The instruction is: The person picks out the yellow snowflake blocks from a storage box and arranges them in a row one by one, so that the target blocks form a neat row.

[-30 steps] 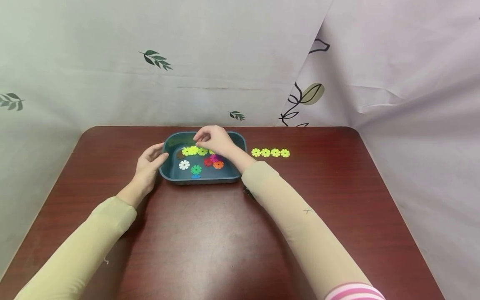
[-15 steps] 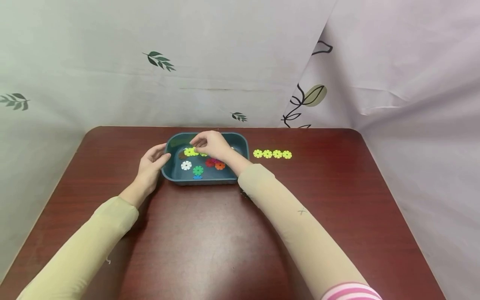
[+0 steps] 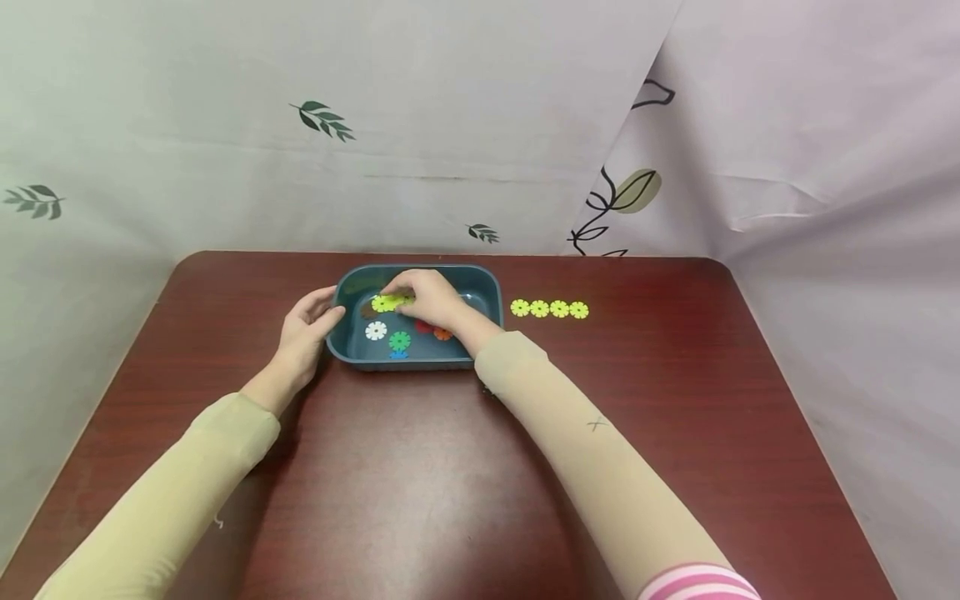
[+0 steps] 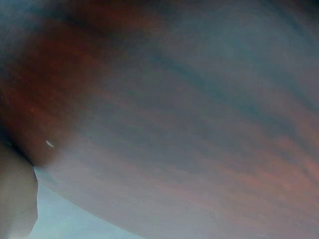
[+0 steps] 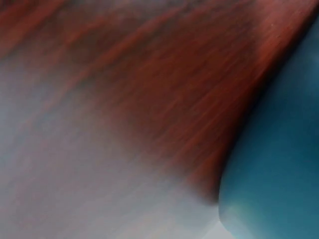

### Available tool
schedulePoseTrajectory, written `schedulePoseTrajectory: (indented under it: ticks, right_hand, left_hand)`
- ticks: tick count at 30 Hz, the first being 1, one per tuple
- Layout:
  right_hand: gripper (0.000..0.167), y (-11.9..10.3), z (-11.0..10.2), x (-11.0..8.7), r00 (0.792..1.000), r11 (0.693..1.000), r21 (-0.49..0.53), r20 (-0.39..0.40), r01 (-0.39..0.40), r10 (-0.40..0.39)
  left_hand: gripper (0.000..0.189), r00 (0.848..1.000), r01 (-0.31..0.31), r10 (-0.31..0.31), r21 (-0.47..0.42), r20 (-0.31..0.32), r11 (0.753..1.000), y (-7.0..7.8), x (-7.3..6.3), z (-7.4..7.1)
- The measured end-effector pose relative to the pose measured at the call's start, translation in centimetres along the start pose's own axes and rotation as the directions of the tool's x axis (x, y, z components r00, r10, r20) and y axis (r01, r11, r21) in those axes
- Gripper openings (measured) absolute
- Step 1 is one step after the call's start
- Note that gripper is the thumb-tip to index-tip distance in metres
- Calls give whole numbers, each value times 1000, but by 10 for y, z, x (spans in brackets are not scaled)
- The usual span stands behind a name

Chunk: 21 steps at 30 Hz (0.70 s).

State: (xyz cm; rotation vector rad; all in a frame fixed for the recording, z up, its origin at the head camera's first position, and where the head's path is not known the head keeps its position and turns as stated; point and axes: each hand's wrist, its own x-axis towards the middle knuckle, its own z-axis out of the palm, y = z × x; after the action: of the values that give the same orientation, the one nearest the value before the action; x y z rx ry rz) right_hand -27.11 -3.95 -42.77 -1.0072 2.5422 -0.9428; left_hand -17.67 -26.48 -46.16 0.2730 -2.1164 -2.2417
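Observation:
A dark blue plastic tray [image 3: 411, 365] stands near the back of the table and holds several toothed flower-shaped plastic discs. My left hand [image 3: 303, 333] grips its left wall, with the thumb at the rim. My right hand [image 3: 431, 302] reaches into the tray over the yellow discs [image 3: 384, 303]. Its thumb and index finger stand apart around them, and whether they pinch one is hidden. Near that hand lie a white disc [image 3: 376, 331], a green disc [image 3: 400, 341], a blue disc [image 3: 398, 355], a brown disc [image 3: 368, 311] and a partly covered orange disc [image 3: 442, 333].
Right of the tray, several yellow discs [image 3: 550, 309] lie in a row on the reddish-brown table [image 3: 420, 483]. Pale cloth [image 3: 420, 125] with leaf prints hangs behind it. Both wrist views are blurred; the right one shows the tray's outer wall [image 5: 279, 164].
The right hand has lowered a little into the tray, and its thumb and index finger have spread around the yellow discs. The left hand stays at the tray's left side.

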Motion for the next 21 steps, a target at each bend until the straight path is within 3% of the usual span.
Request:
schedulePoseTrajectory:
  ticks: [15,21]
  right_hand:
    - [34,0,2,3,1000,994,-113,20,4,-2]
    - [30,2,2,3,1000,998,-68,10,-15,16]
  left_hand:
    - [30,1000,-11,11,-8,-2,1000,1,-1,1]
    - [33,1000,-3,3,0,5,1000,2,-1,1]
